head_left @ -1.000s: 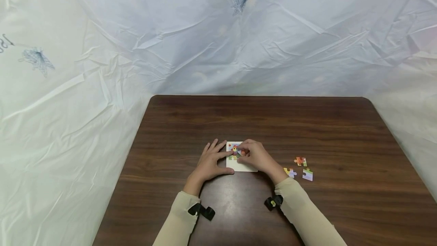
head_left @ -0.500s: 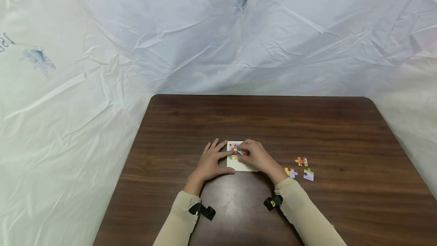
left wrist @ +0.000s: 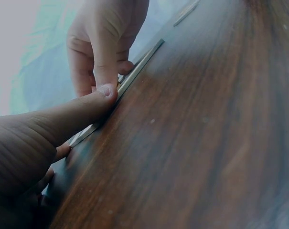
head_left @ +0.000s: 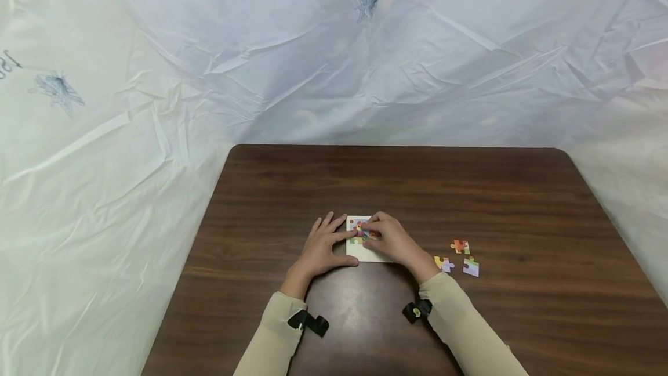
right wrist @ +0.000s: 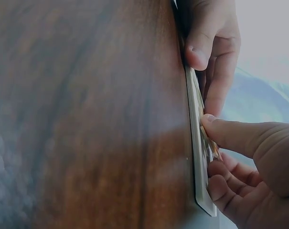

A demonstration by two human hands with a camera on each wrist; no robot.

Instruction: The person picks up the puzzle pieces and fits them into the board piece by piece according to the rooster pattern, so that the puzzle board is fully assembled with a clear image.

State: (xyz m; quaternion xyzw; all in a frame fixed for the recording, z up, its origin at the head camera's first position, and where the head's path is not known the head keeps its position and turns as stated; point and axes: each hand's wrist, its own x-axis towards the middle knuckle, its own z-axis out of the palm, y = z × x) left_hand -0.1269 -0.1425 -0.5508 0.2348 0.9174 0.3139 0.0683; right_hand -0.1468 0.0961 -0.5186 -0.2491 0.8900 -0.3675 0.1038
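Note:
A small white puzzle board lies on the table, with colourful jigsaw pieces set in its upper part. Over its left side my left hand rests with fingers spread. Its thumb touches the board's near edge, and its index finger reaches onto the picture. My right hand pinches a jigsaw piece between thumb and fingers, tilted against the board. Most of that piece and the board's right side are hidden by the right hand. In the left wrist view the board appears edge-on beneath both hands.
Right of the board, near the right forearm, lie three loose pieces: a red-orange one, a yellow and lilac one and a green and lilac one. The brown wooden table meets white printed sheeting behind.
The right hand's fingers have shifted very slightly left over the board with the piece. The left hand and the loose pieces stay in place.

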